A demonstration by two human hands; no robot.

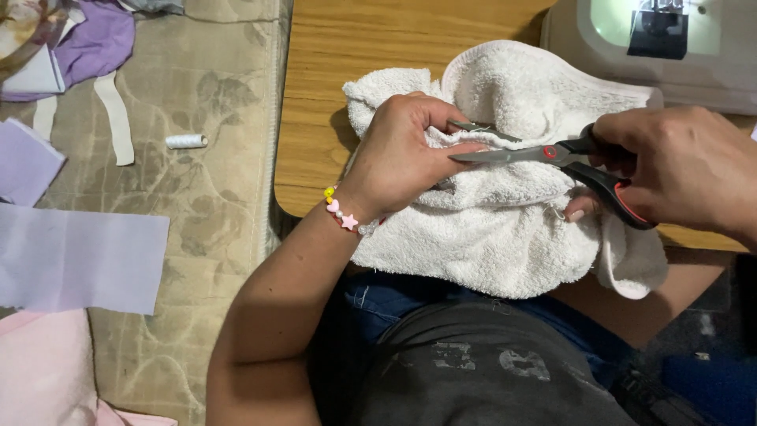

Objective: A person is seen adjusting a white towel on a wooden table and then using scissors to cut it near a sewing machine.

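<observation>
My left hand (pixel 406 154) pinches a fold of a white terry towel (pixel 505 229) that lies bunched on the wooden table edge and hangs into my lap. A beaded bracelet with a star and a heart (pixel 341 213) circles that wrist. My right hand (pixel 674 170) grips black scissors with red trim (pixel 552 154). Their blades are slightly apart and point left, with the tips at the towel fold right by my left fingers.
A white sewing machine (pixel 686 47) stands at the back right on the wooden table (pixel 355 47). To the left a beige patterned mattress (pixel 213 197) carries lilac fabric pieces (pixel 79 256), purple cloth (pixel 98 39), white strips and a white thread spool (pixel 187 141).
</observation>
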